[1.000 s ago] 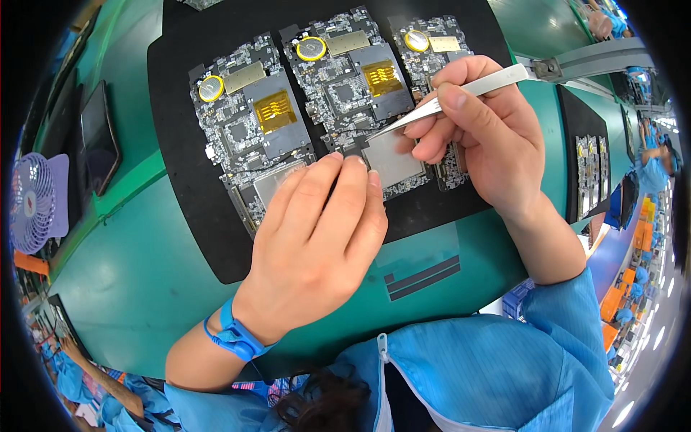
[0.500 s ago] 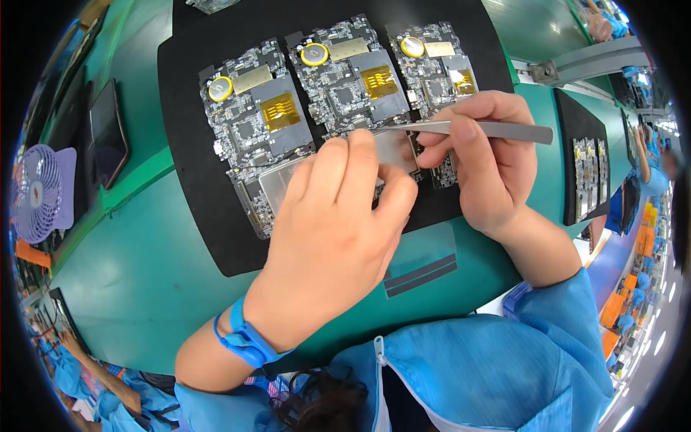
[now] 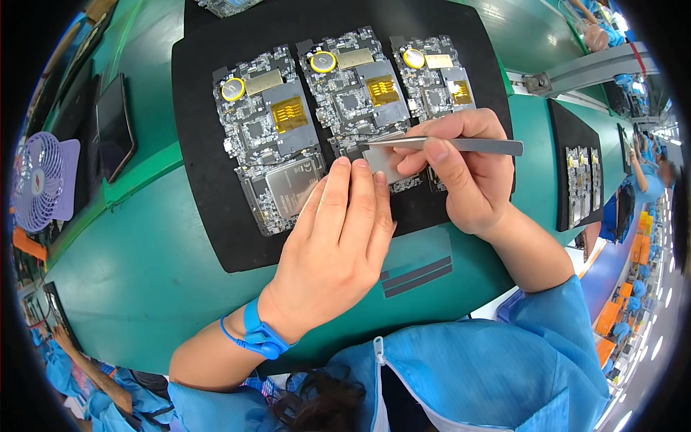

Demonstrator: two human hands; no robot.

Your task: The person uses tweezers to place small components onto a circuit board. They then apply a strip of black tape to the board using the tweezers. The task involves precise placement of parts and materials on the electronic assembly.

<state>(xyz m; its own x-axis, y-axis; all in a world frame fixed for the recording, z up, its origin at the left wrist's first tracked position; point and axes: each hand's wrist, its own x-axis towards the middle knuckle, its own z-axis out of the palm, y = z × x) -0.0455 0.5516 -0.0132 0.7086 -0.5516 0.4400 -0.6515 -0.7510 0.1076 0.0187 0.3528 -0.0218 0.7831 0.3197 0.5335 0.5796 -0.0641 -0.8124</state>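
My right hand (image 3: 475,169) pinches metal tweezers (image 3: 493,147), their tips pointing left onto the middle circuit board (image 3: 351,101). The tips meet the board near a dark strip or cable just above its silver plate; I cannot tell whether they grip anything. My left hand (image 3: 327,248), with a blue wrist strap (image 3: 263,338), lies with its fingers stretched out, fingertips on the lower part of the middle board and covering some of it. A similar left circuit board (image 3: 252,133) and right circuit board (image 3: 433,97) flank it, each with a yellow-ringed coin cell and amber tape.
The boards lie on a black mat (image 3: 198,137) over a green table (image 3: 151,266). A clear sheet with dark strips (image 3: 417,277) sits near the front edge. At left are a purple fan (image 3: 43,183) and dark panel (image 3: 115,126); at right, another mat with boards (image 3: 581,180).
My left fingers have gone from bent to stretched out and moved down, uncovering more of the left and middle boards. The tweezers have shifted left and slightly down. The mat appears slightly lower in view.
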